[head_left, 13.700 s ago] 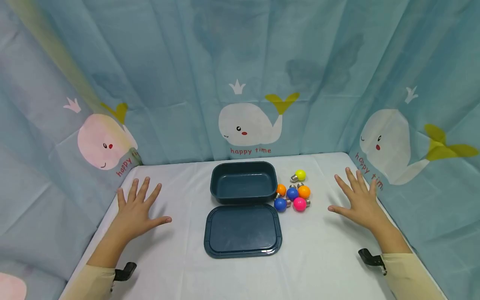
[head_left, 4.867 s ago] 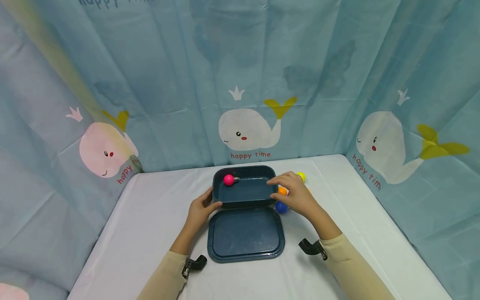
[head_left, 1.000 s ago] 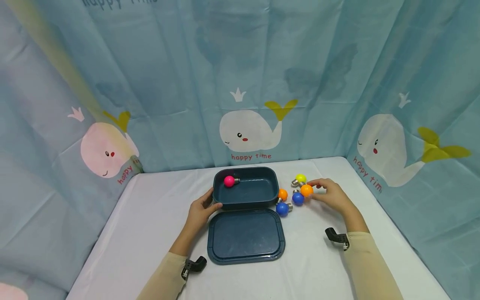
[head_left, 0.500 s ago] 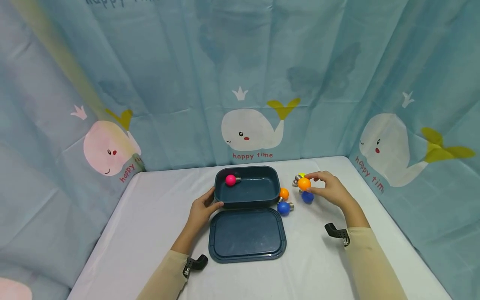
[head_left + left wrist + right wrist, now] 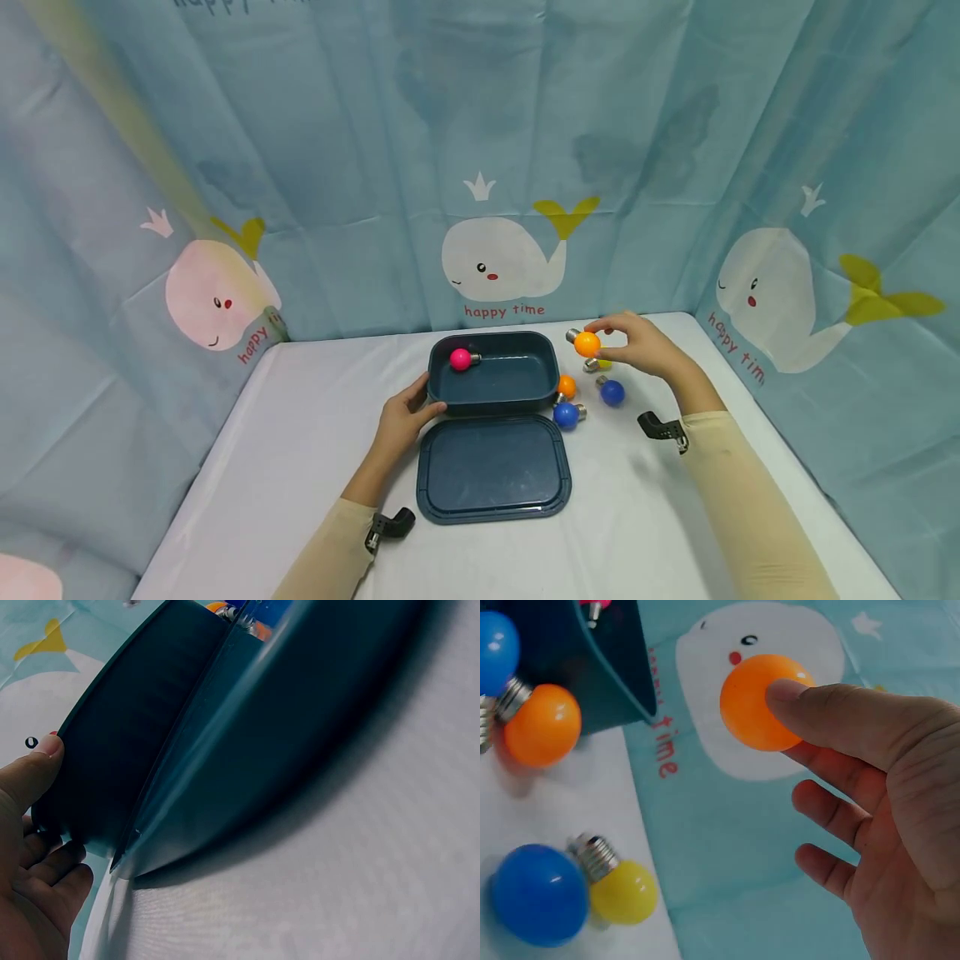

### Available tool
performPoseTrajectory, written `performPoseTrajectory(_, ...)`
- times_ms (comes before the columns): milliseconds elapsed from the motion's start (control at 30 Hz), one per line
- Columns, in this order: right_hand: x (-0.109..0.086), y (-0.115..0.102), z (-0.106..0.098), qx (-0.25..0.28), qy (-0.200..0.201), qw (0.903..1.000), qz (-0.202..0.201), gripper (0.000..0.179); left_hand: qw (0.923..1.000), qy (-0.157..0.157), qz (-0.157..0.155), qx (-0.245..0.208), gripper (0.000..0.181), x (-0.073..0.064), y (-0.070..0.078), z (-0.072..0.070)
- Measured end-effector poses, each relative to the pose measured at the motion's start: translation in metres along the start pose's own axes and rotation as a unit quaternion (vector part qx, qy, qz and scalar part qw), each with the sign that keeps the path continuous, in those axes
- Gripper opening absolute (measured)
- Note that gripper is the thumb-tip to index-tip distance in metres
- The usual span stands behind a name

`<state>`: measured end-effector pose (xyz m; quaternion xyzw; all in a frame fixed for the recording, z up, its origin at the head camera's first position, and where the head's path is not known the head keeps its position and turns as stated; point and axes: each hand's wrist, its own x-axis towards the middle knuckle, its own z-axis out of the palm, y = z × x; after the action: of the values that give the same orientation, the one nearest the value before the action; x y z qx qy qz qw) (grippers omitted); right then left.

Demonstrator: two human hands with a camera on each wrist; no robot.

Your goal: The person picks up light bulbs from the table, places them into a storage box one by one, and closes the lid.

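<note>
My right hand [image 5: 643,345] pinches an orange light bulb [image 5: 587,344] between thumb and fingertips, raised above the table, its metal base pointing left. In the right wrist view the bulb's round globe [image 5: 757,701] shows against the cloth backdrop. My left hand [image 5: 399,422] grips the left end of a dark blue-green rectangular box [image 5: 495,408], its thumb at the rim in the left wrist view and its fingers against the wall [image 5: 112,735]. Inside the box, toward its left, lies a pink bulb [image 5: 461,359]. The matching lid [image 5: 493,471] lies flat in front of the box.
Right of the box lie another orange bulb [image 5: 567,387], a blue bulb [image 5: 566,416] and a second blue bulb [image 5: 612,392]. A yellow bulb [image 5: 604,364] is partly hidden beneath the right hand. Blue whale-print cloth [image 5: 360,233] walls the white table [image 5: 300,433].
The pink bulb went from the table into the box earlier. In the last second my right hand has lifted the orange bulb up and leftward; the blue bulb near it shifted right. Left hand stays.
</note>
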<state>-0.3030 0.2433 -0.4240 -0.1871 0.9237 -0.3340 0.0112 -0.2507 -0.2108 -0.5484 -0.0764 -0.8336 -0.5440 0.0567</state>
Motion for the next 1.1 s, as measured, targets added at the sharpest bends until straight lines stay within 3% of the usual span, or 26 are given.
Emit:
performPoseTrajectory(567, 0.069, -0.049, 0.003, -0.043, -0.098, 0.9933, -0.044, 0.036, 0.9999, 0.004, 0.009, 0.007, 0.081, 0.000, 0.001, 0.000)
performPoseTrajectory(867, 0.103, -0.070, 0.019, -0.083, -0.141, 0.9834, -0.079, 0.036, 1.0000, 0.000, 0.001, 0.003, 0.082, 0.000, 0.002, -0.001)
performPoseTrajectory(1100, 0.122, -0.075, 0.041, -0.089, -0.164, 0.9777, -0.096, 0.037, 0.9999, -0.007, 0.005, -0.009, 0.079, 0.000, -0.001, -0.002)
